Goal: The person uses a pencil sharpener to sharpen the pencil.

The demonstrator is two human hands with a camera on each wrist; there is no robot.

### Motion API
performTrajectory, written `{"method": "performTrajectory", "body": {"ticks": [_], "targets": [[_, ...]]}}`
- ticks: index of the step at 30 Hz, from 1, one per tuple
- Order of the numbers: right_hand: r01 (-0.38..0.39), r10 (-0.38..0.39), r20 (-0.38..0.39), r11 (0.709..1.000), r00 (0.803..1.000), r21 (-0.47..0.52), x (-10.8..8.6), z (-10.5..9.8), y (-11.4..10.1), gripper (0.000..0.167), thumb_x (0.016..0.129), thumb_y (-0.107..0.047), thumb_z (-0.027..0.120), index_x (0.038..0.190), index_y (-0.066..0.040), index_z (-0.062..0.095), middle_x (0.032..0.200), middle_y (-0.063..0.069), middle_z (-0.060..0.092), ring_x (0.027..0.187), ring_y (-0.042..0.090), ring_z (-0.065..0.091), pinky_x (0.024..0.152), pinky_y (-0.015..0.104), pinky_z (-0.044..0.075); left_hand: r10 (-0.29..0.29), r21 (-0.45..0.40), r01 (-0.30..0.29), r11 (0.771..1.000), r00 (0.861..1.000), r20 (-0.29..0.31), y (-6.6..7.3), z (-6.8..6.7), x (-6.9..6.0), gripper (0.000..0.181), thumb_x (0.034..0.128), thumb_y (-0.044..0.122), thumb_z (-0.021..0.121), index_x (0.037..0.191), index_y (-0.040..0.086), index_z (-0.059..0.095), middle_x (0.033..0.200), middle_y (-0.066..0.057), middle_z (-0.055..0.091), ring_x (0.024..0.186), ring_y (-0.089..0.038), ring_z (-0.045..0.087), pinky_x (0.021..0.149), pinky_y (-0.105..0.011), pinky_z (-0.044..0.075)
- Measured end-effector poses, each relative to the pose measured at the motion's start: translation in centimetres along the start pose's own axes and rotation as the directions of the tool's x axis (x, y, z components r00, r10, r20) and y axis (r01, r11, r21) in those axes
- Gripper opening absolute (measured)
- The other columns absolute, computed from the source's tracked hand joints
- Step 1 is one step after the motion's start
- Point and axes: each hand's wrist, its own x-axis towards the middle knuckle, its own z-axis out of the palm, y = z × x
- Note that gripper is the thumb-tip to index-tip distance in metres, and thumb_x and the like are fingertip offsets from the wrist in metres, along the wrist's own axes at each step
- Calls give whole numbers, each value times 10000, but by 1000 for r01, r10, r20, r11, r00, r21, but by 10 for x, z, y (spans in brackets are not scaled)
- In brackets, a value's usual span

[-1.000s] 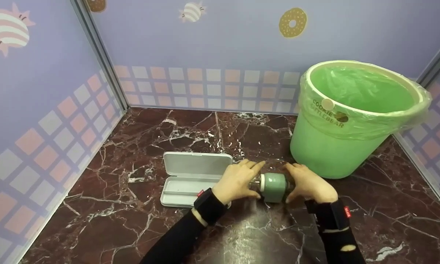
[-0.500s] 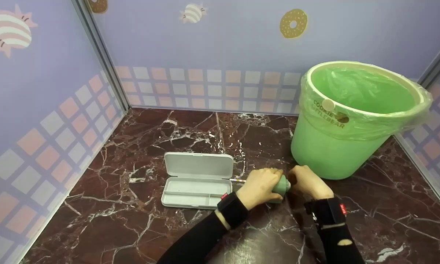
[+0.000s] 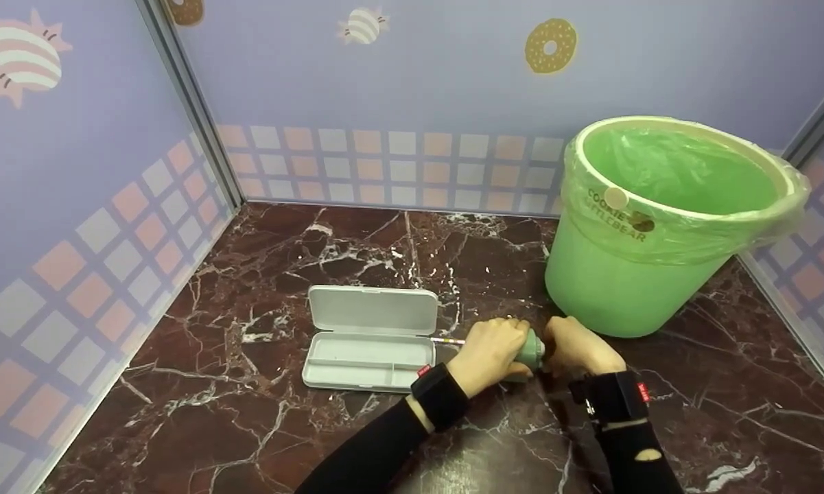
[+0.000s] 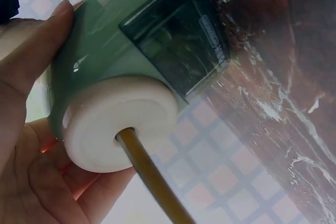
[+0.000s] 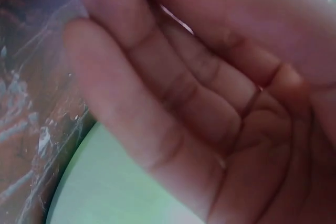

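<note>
Green sharpener (image 4: 100, 51) being gripped in L hand (image 3: 490, 353), w/ pencil (image 4: 153, 174) being held in its white face (image 4: 123, 114).

Sharpener is being held b/w both hands, on or just over the dark veined tabletop (image 3: 178, 425) (can't tell which), to the R of an open grey pencil case (image 3: 372, 312) & in front of a green bin (image 3: 604, 274) w/ clear liner (image 3: 686, 237). L fingers are being wrapped round its body; dark see-thru window (image 4: 181, 38) is being left uncovered. Pencil's striped end is being pointed at the case's R edge, contact unclear. R hand (image 3: 580, 346) is being held at sharpener's far end, fingers being bent; what's being grasped, if anything, can't be told, view's blocked.
</note>
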Motion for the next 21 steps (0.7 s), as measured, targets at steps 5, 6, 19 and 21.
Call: {"method": "performTrajectory", "body": {"ticks": [5, 6, 19, 21], "targets": [[-43, 34, 95, 994, 995, 96, -2, 1, -3, 192, 591, 93, 745, 681, -64, 681, 567, 33, 658, 451, 148, 604, 428, 270, 495, -6, 5, 6, 1000, 1000, 6, -1, -4, -3, 647, 650, 631, 777, 1073, 159, 647, 963, 49, 717, 809, -134, 699, 618, -275, 567], [-52, 40, 108, 993, 993, 110, -2, 1, -4, 197, 593, 91, 758, 697, -59, 682, 575, 40, 661, 459, 156, 616, 435, 275, 505, -11, -1, 11, 1000, 1000, 7, -1, -5, -4, 639, 646, 627, 782, 1063, 161, 649, 958, 48, 719, 803, -137, 700, 613, -276, 566], [79, -88, 170, 995, 981, 57, -8, -4, -12, 268, 565, -35, 886, 710, -90, 667, 640, -19, 640, 526, 99, 563, 508, 246, 470, -51, -44, 52, 998, 998, 23, 1, -11, -9, 569, 587, 557, 854, 960, 167, 674, 866, 38, 727, 736, -170, 707, 556, -300, 546], [85, -96, 183, 994, 978, 65, -10, -6, -14, 276, 559, -42, 880, 707, -95, 653, 637, -28, 626, 533, 93, 544, 506, 243, 462, -49, -46, 50, 998, 998, 27, 0, -13, -10, 555, 581, 540, 866, 942, 163, 678, 851, 31, 725, 724, -175, 705, 549, -302, 543]]}}
